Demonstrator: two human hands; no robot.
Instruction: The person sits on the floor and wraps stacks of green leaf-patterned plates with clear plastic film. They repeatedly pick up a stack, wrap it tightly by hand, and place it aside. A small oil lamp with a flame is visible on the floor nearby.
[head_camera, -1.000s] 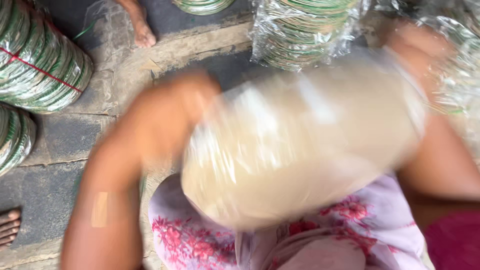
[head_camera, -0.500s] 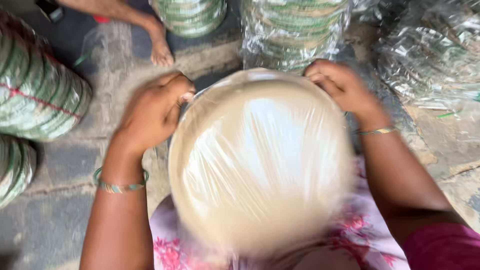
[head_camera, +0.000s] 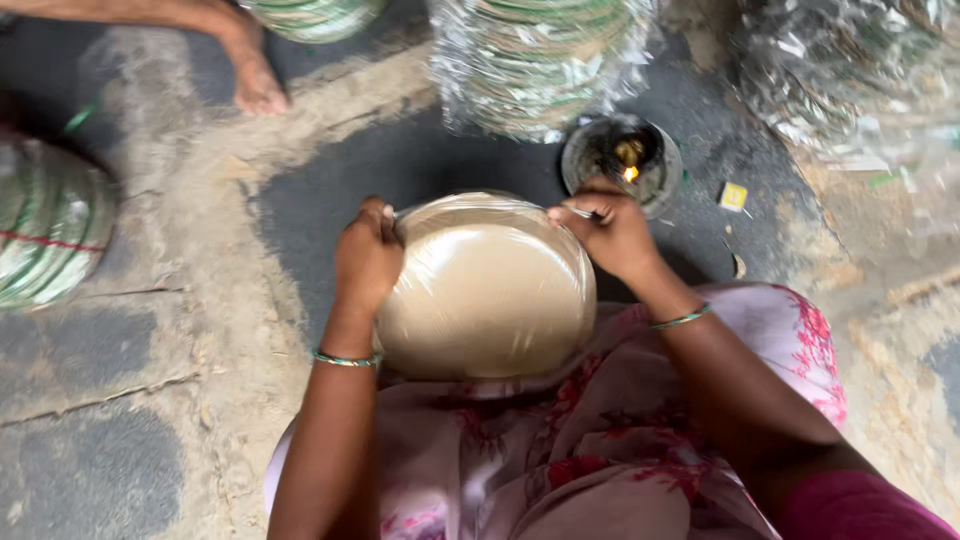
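A round stack of beige plates wrapped in clear plastic film (head_camera: 487, 288) rests on my lap, its flat face up. My left hand (head_camera: 366, 256) grips the film at the stack's upper left rim. At the upper right rim my right hand (head_camera: 612, 232) pinches the film, close to a small lit flame in a dark metal bowl (head_camera: 624, 160) on the ground just beyond. Both wrists wear thin bangles.
Wrapped stacks of green-rimmed plates stand ahead (head_camera: 545, 60) and lie at the left (head_camera: 50, 235). Crumpled clear plastic (head_camera: 850, 80) is piled at the upper right. Another person's bare foot (head_camera: 255, 75) rests on the stone floor at the upper left. A small yellow box (head_camera: 733, 196) lies near the bowl.
The wrapped stack went from blurred and turning to lying flat on my lap, farther from the camera. Both hands shifted to its far rim, and the flame bowl came into view.
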